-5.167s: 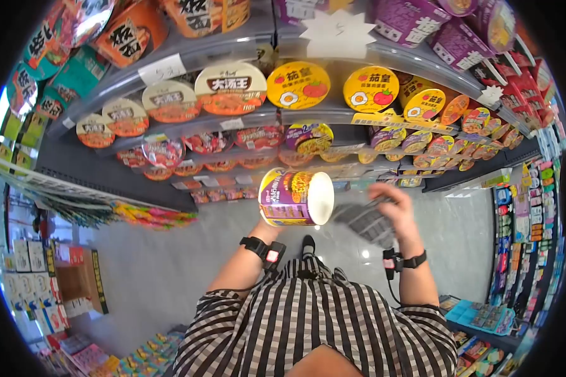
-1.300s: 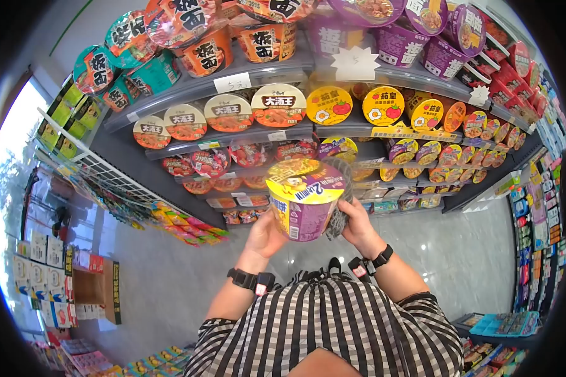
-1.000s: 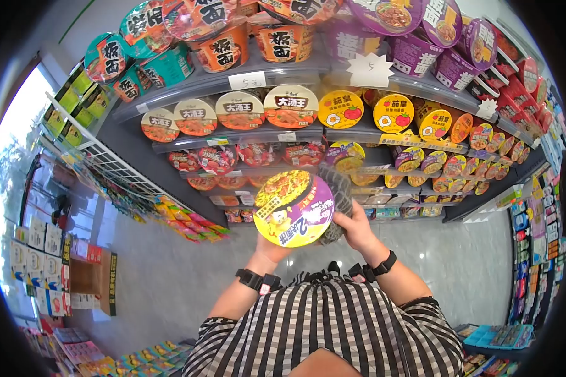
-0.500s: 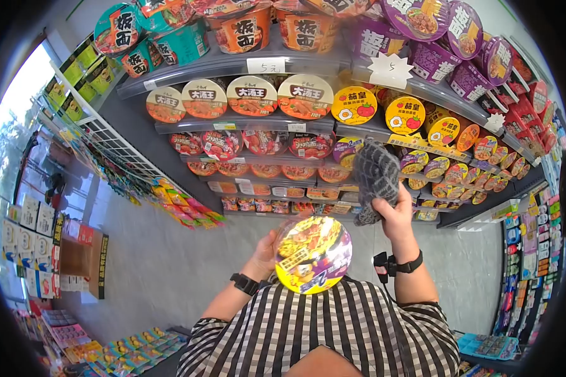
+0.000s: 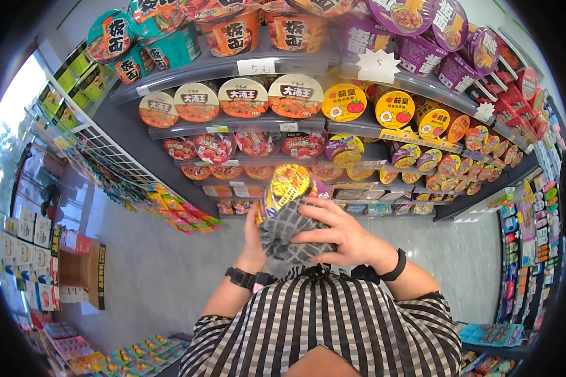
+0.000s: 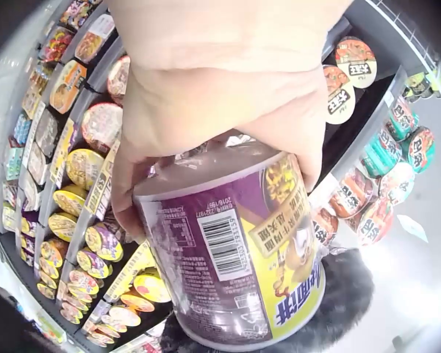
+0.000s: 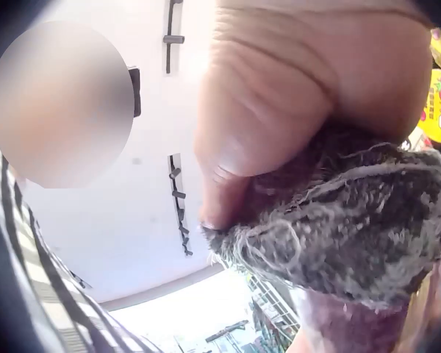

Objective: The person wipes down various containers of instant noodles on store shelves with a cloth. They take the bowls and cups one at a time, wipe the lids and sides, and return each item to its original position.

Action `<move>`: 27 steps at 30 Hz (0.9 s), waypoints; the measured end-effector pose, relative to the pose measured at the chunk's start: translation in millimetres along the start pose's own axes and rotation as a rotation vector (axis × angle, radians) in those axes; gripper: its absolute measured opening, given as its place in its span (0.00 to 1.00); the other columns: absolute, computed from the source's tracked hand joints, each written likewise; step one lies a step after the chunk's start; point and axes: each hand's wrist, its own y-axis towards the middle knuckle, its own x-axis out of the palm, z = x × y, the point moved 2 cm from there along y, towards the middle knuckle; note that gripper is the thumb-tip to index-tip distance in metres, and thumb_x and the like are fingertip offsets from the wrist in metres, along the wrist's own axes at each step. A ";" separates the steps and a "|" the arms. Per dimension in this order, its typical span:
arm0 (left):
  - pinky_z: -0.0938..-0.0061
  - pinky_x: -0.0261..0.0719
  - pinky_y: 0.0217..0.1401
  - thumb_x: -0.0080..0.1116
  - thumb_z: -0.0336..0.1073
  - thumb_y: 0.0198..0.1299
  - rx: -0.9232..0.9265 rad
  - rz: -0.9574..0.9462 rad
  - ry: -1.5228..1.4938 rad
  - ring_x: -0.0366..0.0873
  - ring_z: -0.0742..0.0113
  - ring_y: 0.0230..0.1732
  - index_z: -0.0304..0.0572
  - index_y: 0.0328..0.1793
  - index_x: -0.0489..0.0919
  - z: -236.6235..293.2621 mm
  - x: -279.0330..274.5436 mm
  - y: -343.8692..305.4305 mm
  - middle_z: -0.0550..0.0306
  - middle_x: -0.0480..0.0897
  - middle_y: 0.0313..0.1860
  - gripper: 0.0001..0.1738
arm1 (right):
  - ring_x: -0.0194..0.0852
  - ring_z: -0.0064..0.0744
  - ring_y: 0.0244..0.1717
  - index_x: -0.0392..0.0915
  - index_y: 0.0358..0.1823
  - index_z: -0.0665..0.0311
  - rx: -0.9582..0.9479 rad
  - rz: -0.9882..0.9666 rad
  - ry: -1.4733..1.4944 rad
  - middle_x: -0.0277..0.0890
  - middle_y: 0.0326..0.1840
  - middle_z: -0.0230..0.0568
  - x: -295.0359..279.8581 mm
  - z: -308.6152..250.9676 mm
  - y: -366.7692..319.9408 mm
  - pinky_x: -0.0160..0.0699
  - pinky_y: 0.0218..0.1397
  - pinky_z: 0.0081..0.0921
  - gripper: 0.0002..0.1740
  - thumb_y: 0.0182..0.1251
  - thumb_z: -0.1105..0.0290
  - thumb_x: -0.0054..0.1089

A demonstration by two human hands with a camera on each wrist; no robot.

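My left hand (image 5: 251,242) grips a purple and yellow instant noodle cup (image 5: 290,183) in front of my body. In the left wrist view the fingers of that hand wrap around one end of the noodle cup (image 6: 224,257), whose barcode side faces the camera. With my right hand (image 5: 346,237) I hold a dark grey checked cloth (image 5: 286,234) against the cup, fingers spread across it. The cloth covers the near part of the cup in the head view. Up close, the right wrist view shows the fuzzy cloth (image 7: 353,228) bunched under the palm and thumb.
Ahead stand curved shelves (image 5: 220,131) of noodle cups in several tiers, with a star-shaped price card (image 5: 378,65) on the upper edge. A white wire rack (image 5: 107,141) with hanging packets is at the left. More goods line the right side above a grey floor (image 5: 163,264).
Half a second ago the cloth was raised to the right, apart from the cup near my chest. Now the cup is farther forward and the right hand has brought the cloth onto it.
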 end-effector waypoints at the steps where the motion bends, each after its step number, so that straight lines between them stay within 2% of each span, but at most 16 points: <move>1: 0.56 0.65 0.70 0.38 0.58 0.68 0.063 0.037 0.089 0.70 0.53 0.66 0.37 0.70 0.65 6.6 -6.6 1.9 0.46 0.72 0.67 0.36 | 0.58 0.55 0.69 0.80 0.56 0.48 0.038 0.004 -0.002 0.62 0.70 0.47 -1.1 3.5 -5.3 0.60 0.69 0.47 0.30 0.45 0.65 0.74; 2: 0.56 0.65 0.70 0.38 0.58 0.68 0.130 0.073 0.177 0.70 0.53 0.66 0.37 0.70 0.65 11.0 -9.9 3.3 0.45 0.72 0.66 0.36 | 0.59 0.55 0.68 0.80 0.55 0.49 0.073 0.005 -0.005 0.63 0.69 0.47 -3.2 8.7 -11.7 0.61 0.69 0.46 0.31 0.45 0.66 0.74; 3: 0.57 0.66 0.69 0.39 0.59 0.67 0.156 0.035 0.174 0.70 0.54 0.66 0.39 0.70 0.66 11.8 -4.1 0.7 0.46 0.73 0.66 0.36 | 0.60 0.54 0.68 0.79 0.57 0.52 0.144 0.035 0.104 0.64 0.69 0.49 -4.8 19.3 -22.4 0.60 0.69 0.44 0.28 0.49 0.68 0.71; 4: 0.57 0.66 0.70 0.42 0.58 0.66 0.113 0.080 0.080 0.71 0.54 0.65 0.41 0.70 0.66 12.3 -12.8 -3.0 0.48 0.74 0.65 0.35 | 0.60 0.54 0.68 0.79 0.57 0.52 0.137 0.032 0.104 0.64 0.69 0.49 -5.0 30.1 -30.1 0.60 0.69 0.44 0.28 0.49 0.68 0.71; 6: 0.53 0.64 0.71 0.47 0.62 0.63 0.134 -0.045 0.184 0.70 0.53 0.67 0.43 0.72 0.64 9.1 -16.3 -5.8 0.50 0.71 0.68 0.39 | 0.60 0.55 0.68 0.77 0.59 0.56 0.401 0.285 0.168 0.63 0.69 0.53 -10.8 45.3 -36.2 0.58 0.70 0.42 0.27 0.53 0.68 0.67; 7: 0.55 0.66 0.70 0.50 0.58 0.63 0.087 -0.141 0.217 0.70 0.54 0.67 0.45 0.73 0.61 8.5 -20.4 -3.3 0.51 0.72 0.68 0.38 | 0.59 0.55 0.69 0.74 0.62 0.57 0.471 0.294 0.103 0.61 0.70 0.56 -13.1 42.5 -31.9 0.56 0.71 0.43 0.28 0.56 0.66 0.64; 10: 0.57 0.68 0.68 0.52 0.53 0.65 0.093 -0.015 0.370 0.71 0.55 0.66 0.43 0.73 0.62 2.8 -7.7 -0.4 0.50 0.73 0.66 0.35 | 0.58 0.55 0.69 0.73 0.63 0.58 0.387 0.298 -0.037 0.60 0.71 0.56 -6.5 33.8 -14.4 0.56 0.71 0.42 0.31 0.54 0.65 0.65; 11: 0.58 0.70 0.68 0.48 0.50 0.67 0.078 -0.008 0.357 0.71 0.56 0.65 0.41 0.72 0.63 2.2 -14.3 1.1 0.50 0.73 0.65 0.31 | 0.57 0.55 0.70 0.72 0.63 0.59 0.312 0.288 -0.009 0.59 0.71 0.54 -2.6 33.1 -11.6 0.55 0.71 0.43 0.32 0.55 0.65 0.65; 14: 0.61 0.71 0.66 0.45 0.51 0.69 0.114 0.098 0.297 0.74 0.59 0.62 0.43 0.69 0.66 1.4 -14.3 6.6 0.53 0.75 0.63 0.28 | 0.57 0.53 0.70 0.77 0.58 0.58 0.062 0.234 0.076 0.61 0.69 0.52 10.2 20.5 -10.7 0.56 0.71 0.45 0.28 0.53 0.65 0.67; 15: 0.59 0.70 0.67 0.40 0.52 0.70 0.171 0.045 0.290 0.74 0.58 0.62 0.43 0.68 0.68 4.3 -11.7 7.4 0.53 0.76 0.63 0.28 | 0.58 0.53 0.69 0.79 0.55 0.58 0.036 0.193 0.090 0.62 0.68 0.51 11.7 11.1 -11.0 0.56 0.70 0.45 0.26 0.51 0.65 0.68; 20: 0.57 0.69 0.67 0.41 0.53 0.69 0.184 0.112 0.180 0.74 0.56 0.61 0.41 0.67 0.68 11.8 -7.3 -0.5 0.51 0.75 0.63 0.30 | 0.60 0.54 0.68 0.79 0.54 0.60 0.087 0.171 0.085 0.63 0.68 0.51 15.8 34.3 -49.7 0.58 0.69 0.44 0.25 0.52 0.67 0.68; 22: 0.57 0.69 0.67 0.39 0.57 0.68 0.125 0.013 0.145 0.73 0.53 0.63 0.41 0.70 0.66 10.1 -10.8 -4.5 0.48 0.74 0.65 0.33 | 0.59 0.54 0.68 0.77 0.57 0.62 0.335 0.345 0.178 0.63 0.68 0.54 9.4 49.7 -56.6 0.59 0.70 0.44 0.26 0.53 0.68 0.66; 23: 0.57 0.70 0.66 0.42 0.55 0.68 0.068 0.022 0.207 0.74 0.53 0.63 0.43 0.69 0.67 9.0 -14.3 -3.0 0.50 0.75 0.63 0.31 | 0.59 0.54 0.69 0.75 0.59 0.64 0.429 0.394 0.133 0.62 0.69 0.56 8.6 55.6 -56.8 0.58 0.70 0.42 0.27 0.55 0.68 0.65; 24: 0.57 0.70 0.66 0.42 0.55 0.68 0.061 0.025 0.210 0.74 0.53 0.63 0.43 0.69 0.67 6.7 -14.0 -2.8 0.50 0.75 0.63 0.31 | 0.59 0.53 0.69 0.74 0.60 0.62 0.434 0.396 0.056 0.62 0.69 0.56 1.5 51.3 -44.8 0.57 0.71 0.41 0.28 0.55 0.68 0.64; 26: 0.58 0.72 0.65 0.44 0.52 0.69 0.038 0.013 0.434 0.74 0.54 0.63 0.43 0.69 0.68 0.3 -10.0 1.6 0.50 0.76 0.62 0.29 | 0.57 0.53 0.69 0.75 0.60 0.61 0.399 0.413 0.070 0.62 0.69 0.54 -3.2 42.0 -27.5 0.56 0.71 0.42 0.28 0.54 0.68 0.64; 27: 0.58 0.72 0.65 0.44 0.52 0.69 0.035 0.008 0.440 0.74 0.54 0.63 0.43 0.69 0.68 -0.8 -7.3 5.0 0.50 0.76 0.62 0.29 | 0.57 0.52 0.69 0.75 0.59 0.60 0.301 0.388 0.083 0.62 0.69 0.53 -2.7 36.9 -22.0 0.56 0.71 0.42 0.28 0.54 0.68 0.64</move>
